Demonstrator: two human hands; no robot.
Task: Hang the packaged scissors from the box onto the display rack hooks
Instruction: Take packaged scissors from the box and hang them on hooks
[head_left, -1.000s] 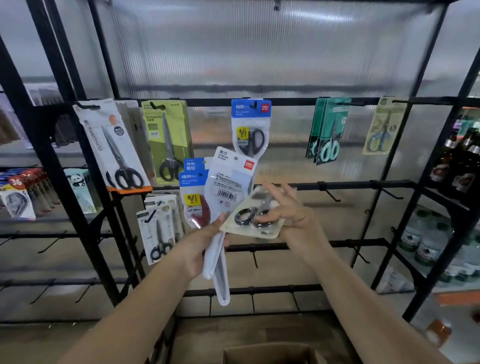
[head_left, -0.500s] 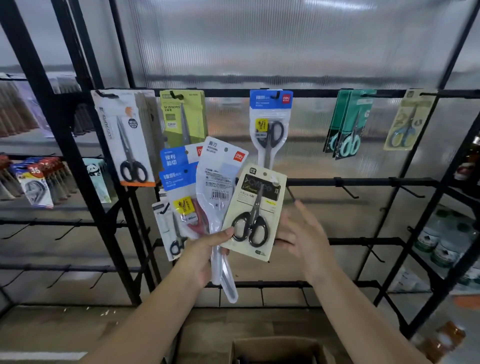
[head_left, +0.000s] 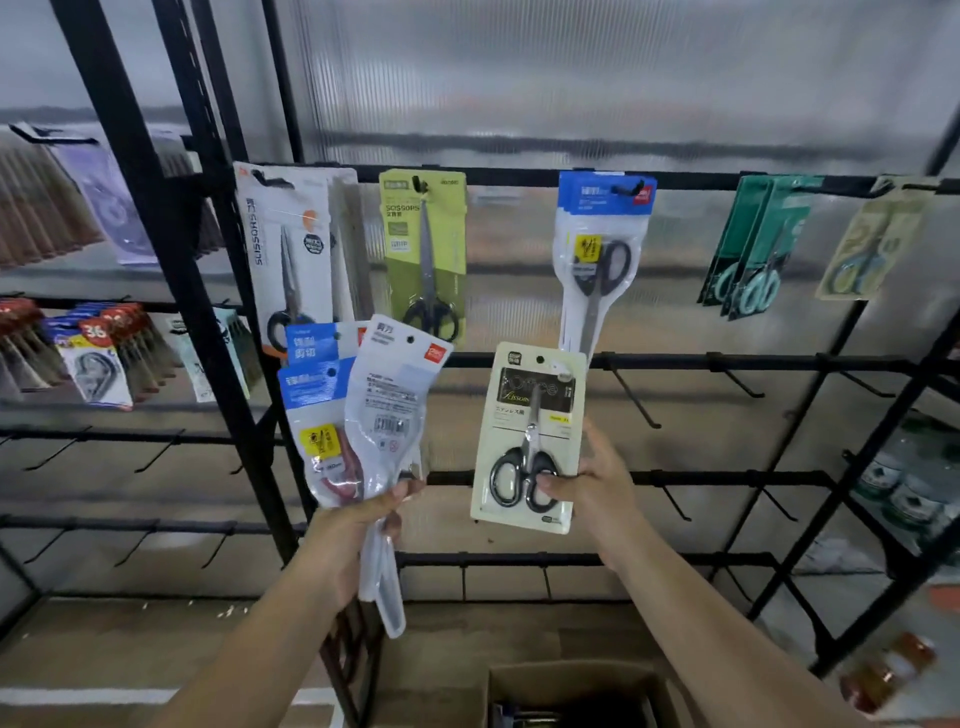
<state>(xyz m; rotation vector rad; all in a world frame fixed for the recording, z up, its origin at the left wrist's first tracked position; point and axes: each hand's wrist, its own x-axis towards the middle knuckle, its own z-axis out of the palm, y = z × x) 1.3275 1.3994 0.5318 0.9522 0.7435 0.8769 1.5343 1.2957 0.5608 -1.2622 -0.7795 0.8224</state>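
My right hand (head_left: 592, 486) pinches a cream card of black-handled scissors (head_left: 527, 415) by its lower right part and holds it upright in front of the black display rack (head_left: 675, 361). My left hand (head_left: 363, 512) grips a fan of three bagged scissors packs (head_left: 387, 395), two with blue headers and one white. An empty hook (head_left: 631, 395) juts from the second bar just right of the cream card. The cardboard box (head_left: 576, 691) stands open on the floor below my arms.
The top bar carries hung scissors: a white pack (head_left: 288, 249), a green pack (head_left: 423, 249), blue-headed packs (head_left: 602, 249), teal packs (head_left: 758, 244) and a cream pack (head_left: 872, 244). Lower bars have several bare hooks. Bottles stand on shelves at right; other goods hang at left.
My right hand took the cream scissors card out of the left hand's bundle and moved it to the right, upright. The view moved closer to the rack.
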